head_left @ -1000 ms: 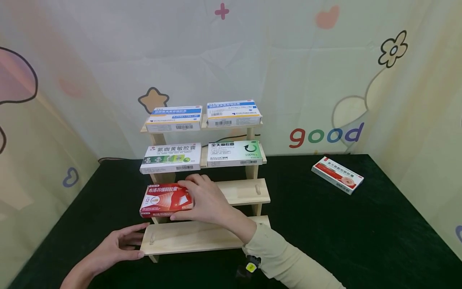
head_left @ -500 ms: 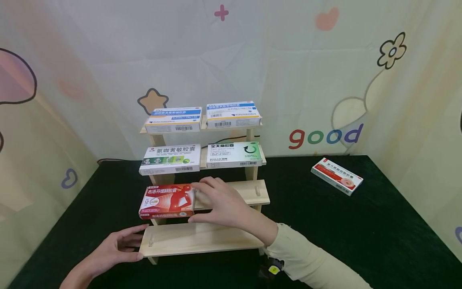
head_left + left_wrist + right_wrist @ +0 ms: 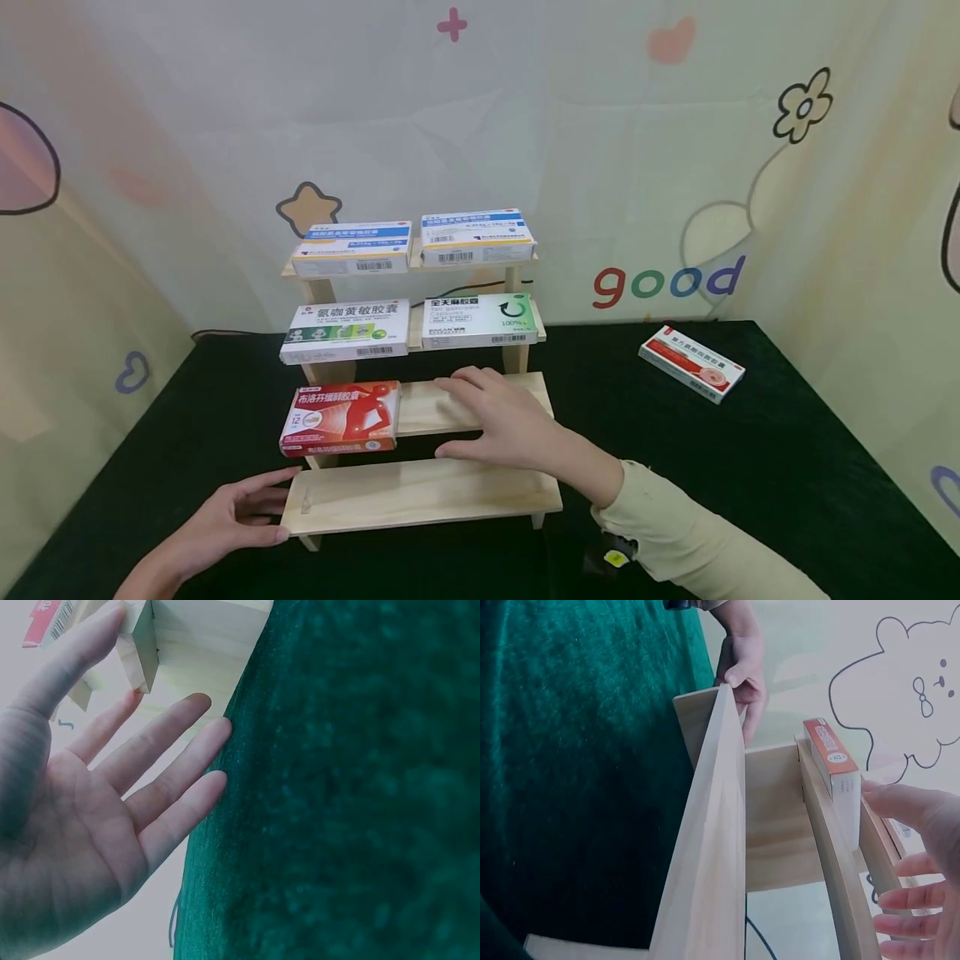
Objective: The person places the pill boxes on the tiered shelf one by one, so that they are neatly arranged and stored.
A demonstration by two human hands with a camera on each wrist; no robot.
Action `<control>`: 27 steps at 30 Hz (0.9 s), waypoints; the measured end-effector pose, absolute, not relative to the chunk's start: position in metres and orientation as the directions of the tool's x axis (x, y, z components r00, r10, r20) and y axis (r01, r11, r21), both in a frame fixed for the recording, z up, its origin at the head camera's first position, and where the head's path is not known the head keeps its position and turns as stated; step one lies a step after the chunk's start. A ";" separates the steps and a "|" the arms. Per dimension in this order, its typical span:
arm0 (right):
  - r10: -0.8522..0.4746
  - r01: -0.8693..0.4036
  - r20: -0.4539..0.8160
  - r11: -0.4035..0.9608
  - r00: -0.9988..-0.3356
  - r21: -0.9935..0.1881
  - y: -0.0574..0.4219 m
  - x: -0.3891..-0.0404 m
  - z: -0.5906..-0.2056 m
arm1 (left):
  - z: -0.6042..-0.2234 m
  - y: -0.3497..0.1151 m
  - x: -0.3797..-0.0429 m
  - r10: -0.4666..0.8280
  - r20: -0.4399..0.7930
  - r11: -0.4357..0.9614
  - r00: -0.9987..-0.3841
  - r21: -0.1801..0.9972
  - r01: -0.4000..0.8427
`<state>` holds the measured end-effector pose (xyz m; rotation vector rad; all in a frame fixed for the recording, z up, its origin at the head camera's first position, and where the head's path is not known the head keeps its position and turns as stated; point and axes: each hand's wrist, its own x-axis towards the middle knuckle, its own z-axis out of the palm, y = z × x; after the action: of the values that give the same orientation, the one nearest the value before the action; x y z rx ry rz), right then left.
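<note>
A tiered wooden display stand (image 3: pixel 420 497) carries medicine boxes. My left hand (image 3: pixel 228 518) holds the left end of its lowest shelf, the thumb at the front corner and the index finger at the back corner; the other fingers extend straight in the left wrist view. A red medicine box (image 3: pixel 341 417) lies on the left of the second shelf from the bottom. My right hand (image 3: pixel 510 421) hovers over that shelf to the right of the red box, apart from it, fingers spread and holding nothing. In the right wrist view, the thumb overlaps the box's end.
Two blue-and-white boxes (image 3: pixel 352 247) sit on the top shelf. Below them are a white-and-green box (image 3: pixel 345 329) and a green-cornered capsule box (image 3: pixel 480 319). A red-and-white box (image 3: pixel 692 362) lies on the dark green cloth (image 3: pixel 637 433) at right. A printed curtain (image 3: pixel 570 150) hangs behind.
My right hand has let go of the red box and moved right, away from it. The red box stays on its shelf. My left hand keeps its place at the stand.
</note>
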<state>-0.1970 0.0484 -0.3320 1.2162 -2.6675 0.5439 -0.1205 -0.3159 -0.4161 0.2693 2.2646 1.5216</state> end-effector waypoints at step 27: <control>-0.593 -0.689 0.373 0.690 -0.714 -0.222 0.141 -0.210 -0.337 | -0.415 -0.317 -0.121 0.379 -0.225 0.396 -0.897 0.916 -0.063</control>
<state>-0.2099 0.1413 -0.3367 1.0197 -2.6308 0.5071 -0.1213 -0.3168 -0.4147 0.2726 2.2593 1.5082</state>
